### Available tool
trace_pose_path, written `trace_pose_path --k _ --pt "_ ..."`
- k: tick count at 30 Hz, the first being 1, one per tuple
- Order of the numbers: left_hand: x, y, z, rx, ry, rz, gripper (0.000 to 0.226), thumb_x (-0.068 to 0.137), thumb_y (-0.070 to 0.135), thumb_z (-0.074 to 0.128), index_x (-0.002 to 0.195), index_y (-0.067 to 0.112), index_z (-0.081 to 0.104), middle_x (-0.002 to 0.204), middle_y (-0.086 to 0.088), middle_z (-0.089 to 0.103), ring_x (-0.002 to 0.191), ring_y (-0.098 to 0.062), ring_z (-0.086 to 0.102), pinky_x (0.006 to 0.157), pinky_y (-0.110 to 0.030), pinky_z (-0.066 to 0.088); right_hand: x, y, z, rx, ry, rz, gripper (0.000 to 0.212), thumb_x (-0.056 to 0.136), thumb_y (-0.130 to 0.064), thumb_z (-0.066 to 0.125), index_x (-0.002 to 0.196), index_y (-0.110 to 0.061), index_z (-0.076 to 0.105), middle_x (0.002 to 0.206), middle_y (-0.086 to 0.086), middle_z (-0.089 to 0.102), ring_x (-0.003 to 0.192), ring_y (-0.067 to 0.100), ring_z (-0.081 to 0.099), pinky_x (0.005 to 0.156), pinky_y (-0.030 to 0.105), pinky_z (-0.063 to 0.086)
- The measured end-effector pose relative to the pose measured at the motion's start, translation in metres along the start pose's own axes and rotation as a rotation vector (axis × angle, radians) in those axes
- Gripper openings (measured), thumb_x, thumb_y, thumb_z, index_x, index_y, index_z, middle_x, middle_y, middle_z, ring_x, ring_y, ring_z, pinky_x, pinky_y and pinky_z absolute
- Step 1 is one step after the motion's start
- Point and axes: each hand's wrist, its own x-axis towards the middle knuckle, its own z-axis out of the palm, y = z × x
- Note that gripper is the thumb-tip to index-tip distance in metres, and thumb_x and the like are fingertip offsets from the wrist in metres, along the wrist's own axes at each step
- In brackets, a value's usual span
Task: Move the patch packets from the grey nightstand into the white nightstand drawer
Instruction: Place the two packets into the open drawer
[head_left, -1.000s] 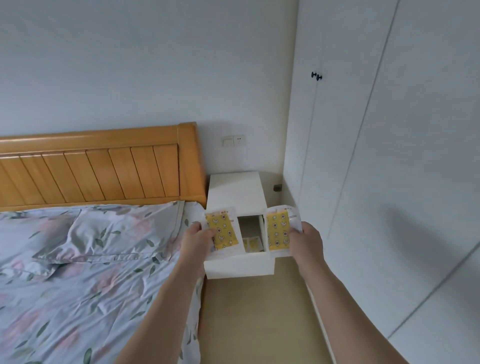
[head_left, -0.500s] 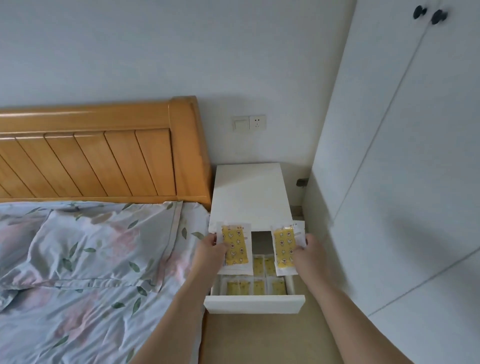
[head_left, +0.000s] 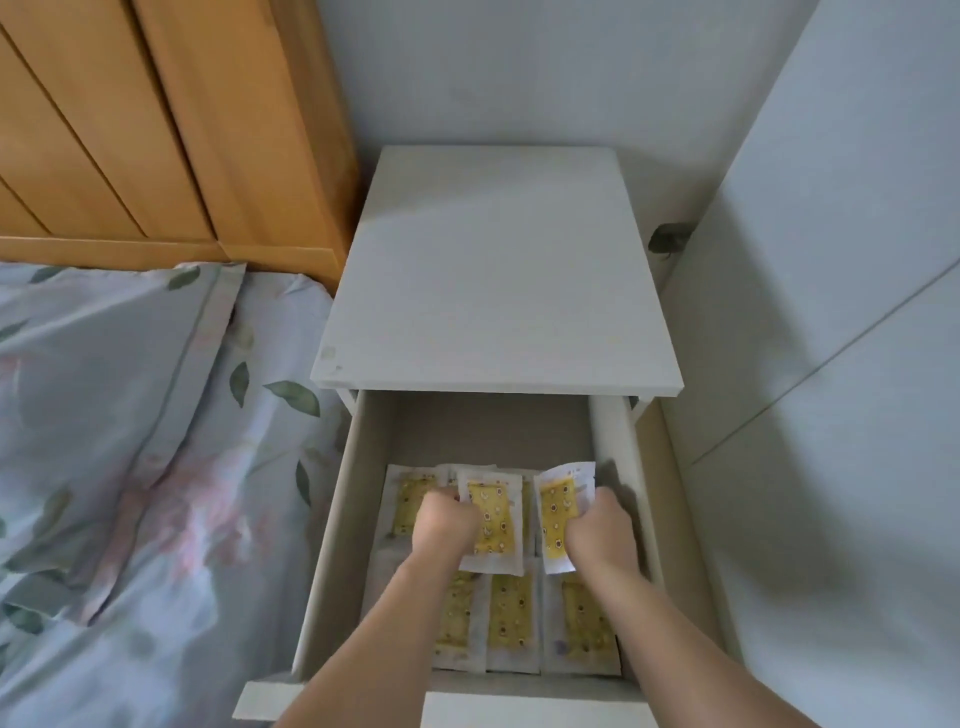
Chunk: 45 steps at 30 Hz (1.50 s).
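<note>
Floral bedding (head_left: 130, 441), soft and rumpled, fills the left side under a slatted honey-wood headboard (head_left: 171, 130), and beside it stands the white nightstand (head_left: 493, 270) with its flat matte top. Its drawer (head_left: 332, 545) is pulled wide open, smooth pale walls all round, and flat rectangular patch packets (head_left: 511, 618) in white wrappers with yellow centres lie in rows on its floor. Left hand (head_left: 445, 525) curls round one packet (head_left: 493, 519) over the drawer's middle; right hand (head_left: 600, 535) grips another packet (head_left: 558, 509), slightly crumpled, near the right wall. Glossy white wardrobe doors (head_left: 831, 312) close the right side. Half a second ago both packets hovered above the drawer's back edge; now they're down inside it, and the view has closed right in.
</note>
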Motion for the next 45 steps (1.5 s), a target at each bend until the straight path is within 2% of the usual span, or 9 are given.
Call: trace_pose_path --k 4,7,9,12,15,18,25,33,45 --pt "0.030 -0.007 0.029 -0.023 -0.073 -0.005 0.028 0.090 0.005 0.053 0.114 0.014 0.062 0.087 0.000 0.064 0.074 -0.016 0.059 0.069 -0.026 0.050 0.026 0.013 0.014 0.031 -0.011 0.028 0.037 0.091 0.004 0.042 0.126 -0.006 0.050 0.108 0.009 0.063 0.089 0.024 0.062 0.064 0.028 0.048" --pt "0.023 -0.001 0.022 0.106 -0.019 0.036 0.039 0.091 0.010 0.052 0.130 0.013 0.058 0.091 0.000 0.063 0.078 -0.016 0.060 0.071 -0.027 0.051 0.018 0.007 0.003 0.041 -0.043 0.010 0.047 0.089 0.004 0.043 0.133 -0.011 0.044 0.101 0.004 0.061 0.080 0.019 0.062 0.062 0.031 0.050" --pt "0.000 0.013 0.004 0.244 0.029 0.093 0.038 0.091 0.010 0.049 0.128 0.014 0.059 0.094 0.001 0.060 0.079 -0.016 0.059 0.066 -0.026 0.047 -0.002 -0.010 -0.016 0.031 -0.055 -0.010 0.063 0.087 0.003 0.048 0.146 -0.013 0.031 0.123 0.007 0.057 0.085 0.019 0.064 0.065 0.034 0.056" --pt "-0.056 0.047 -0.036 0.348 0.058 0.176 0.028 0.091 0.013 0.044 0.113 0.016 0.061 0.093 0.001 0.063 0.073 -0.013 0.059 0.056 -0.024 0.045 -0.053 -0.050 -0.062 0.004 -0.105 -0.102 0.065 0.092 -0.001 0.050 0.151 -0.015 0.025 0.146 0.004 0.043 0.086 0.011 0.063 0.056 0.021 0.050" --pt "-0.138 0.093 -0.084 0.422 0.090 0.266 0.022 0.094 0.020 0.042 0.108 0.013 0.058 0.089 0.003 0.061 0.073 -0.014 0.058 0.059 -0.027 0.046 -0.123 -0.107 -0.128 -0.061 -0.133 -0.235 0.055 0.098 -0.011 0.047 0.150 -0.015 0.029 0.145 0.003 0.044 0.108 0.015 0.059 0.077 0.022 0.047" --pt "-0.233 0.131 -0.136 0.477 0.144 0.394 0.037 0.098 0.029 0.044 0.130 0.013 0.052 0.125 -0.003 0.060 0.111 -0.021 0.058 0.090 -0.035 0.047 -0.201 -0.164 -0.201 -0.146 -0.131 -0.387 0.050 0.099 -0.015 0.046 0.147 -0.015 0.033 0.144 0.002 0.044 0.123 0.019 0.052 0.098 0.030 0.045" --pt "-0.418 0.153 -0.235 0.515 0.467 0.646 0.037 0.101 0.023 0.041 0.137 0.014 0.047 0.138 -0.002 0.050 0.126 -0.021 0.047 0.100 -0.034 0.042 -0.353 -0.248 -0.289 -0.269 -0.138 -0.767 0.049 0.098 -0.017 0.050 0.145 -0.015 0.036 0.148 0.002 0.042 0.135 0.019 0.043 0.108 0.029 0.037" --pt "-0.530 0.045 -0.312 0.406 0.890 0.478 0.041 0.101 0.023 0.046 0.140 0.011 0.045 0.146 -0.002 0.044 0.133 -0.024 0.041 0.103 -0.038 0.041 -0.484 -0.258 -0.240 -0.405 -0.395 -1.159 0.050 0.096 -0.017 0.052 0.143 -0.013 0.036 0.143 0.005 0.046 0.129 0.023 0.047 0.104 0.033 0.042" --pt "-0.810 -0.280 -0.384 0.173 1.421 -0.055 0.043 0.097 0.023 0.052 0.137 0.009 0.050 0.141 -0.006 0.050 0.132 -0.025 0.043 0.107 -0.037 0.038 -0.834 -0.144 -0.109 -0.579 -0.852 -1.760 0.051 0.092 -0.007 0.047 0.142 -0.003 0.040 0.144 0.015 0.045 0.134 0.026 0.042 0.108 0.029 0.031"
